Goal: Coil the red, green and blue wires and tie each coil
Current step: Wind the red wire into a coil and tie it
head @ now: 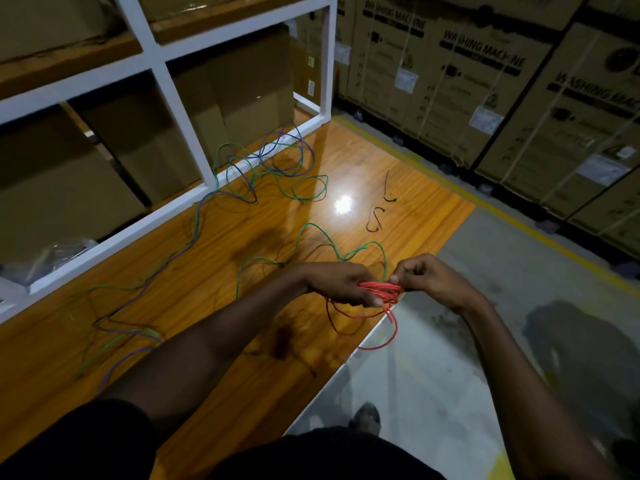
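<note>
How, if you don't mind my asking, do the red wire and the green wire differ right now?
The red wire is gathered into a coil; the green wire sprawls in loose loops. Red is held by the left hand and right hand; green lies on the table. Both are thin, flexible wires.

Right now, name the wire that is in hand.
The red wire, gripped by left hand and right hand; green wire and blue wire lie loose on the wooden surface.

Both hands up over the bench [214, 271] edge: left hand [341, 284] grips the bundled red wire [381, 292], right hand [427, 277] pinches it just beside. Loose red loops dangle below them. Green wire [311, 230] and blue wire [249, 197] sprawl beyond, uncoiled.
</note>
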The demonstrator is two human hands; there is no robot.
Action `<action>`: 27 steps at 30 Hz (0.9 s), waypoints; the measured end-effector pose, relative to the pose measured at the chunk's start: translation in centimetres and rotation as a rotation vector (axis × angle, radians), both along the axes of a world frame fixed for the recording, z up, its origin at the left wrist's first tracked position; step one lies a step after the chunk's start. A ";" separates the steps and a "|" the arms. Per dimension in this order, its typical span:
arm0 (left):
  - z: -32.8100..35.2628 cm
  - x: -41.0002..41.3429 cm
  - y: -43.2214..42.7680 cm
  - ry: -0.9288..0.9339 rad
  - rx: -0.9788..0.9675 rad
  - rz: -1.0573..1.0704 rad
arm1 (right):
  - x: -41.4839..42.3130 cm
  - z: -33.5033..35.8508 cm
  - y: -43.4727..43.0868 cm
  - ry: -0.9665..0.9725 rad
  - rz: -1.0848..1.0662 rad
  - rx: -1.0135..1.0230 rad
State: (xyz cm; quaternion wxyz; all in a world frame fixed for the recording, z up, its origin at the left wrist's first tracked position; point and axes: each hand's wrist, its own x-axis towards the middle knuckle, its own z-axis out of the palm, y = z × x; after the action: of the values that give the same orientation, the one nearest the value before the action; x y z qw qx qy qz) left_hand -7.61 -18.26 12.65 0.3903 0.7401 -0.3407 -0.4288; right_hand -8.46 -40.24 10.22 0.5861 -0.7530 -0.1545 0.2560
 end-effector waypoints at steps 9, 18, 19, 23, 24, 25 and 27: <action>-2.1 0.6 0.5 -0.309 -0.053 0.373 | -0.6 -0.6 1.9 -0.123 0.035 -0.291; -2.8 -0.7 1.6 0.086 -0.434 0.674 | -0.2 -0.1 4.7 -0.669 -0.144 -0.605; -3.3 -1.0 1.8 0.056 -0.444 0.700 | -0.1 0.0 4.9 -0.716 -0.139 -0.646; -4.7 -1.6 2.2 0.069 -0.379 0.813 | -0.1 -0.9 5.8 -0.748 -0.130 -0.723; -4.9 -1.8 2.3 0.105 -0.363 0.823 | -0.3 -1.2 6.1 -0.737 -0.137 -0.731; -5.1 -1.9 2.3 0.142 -0.348 0.820 | -0.5 -1.5 6.2 -0.726 -0.142 -0.736; -5.3 -2.4 2.3 0.196 -0.359 0.775 | -0.8 -2.1 6.4 -0.704 -0.152 -0.759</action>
State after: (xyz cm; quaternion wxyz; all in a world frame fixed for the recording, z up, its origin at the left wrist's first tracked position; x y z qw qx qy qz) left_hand -10.05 -15.93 7.37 0.6752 0.6895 -0.0686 -0.2527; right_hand -9.25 -33.88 8.13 0.2012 -0.9621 -0.1833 -0.0181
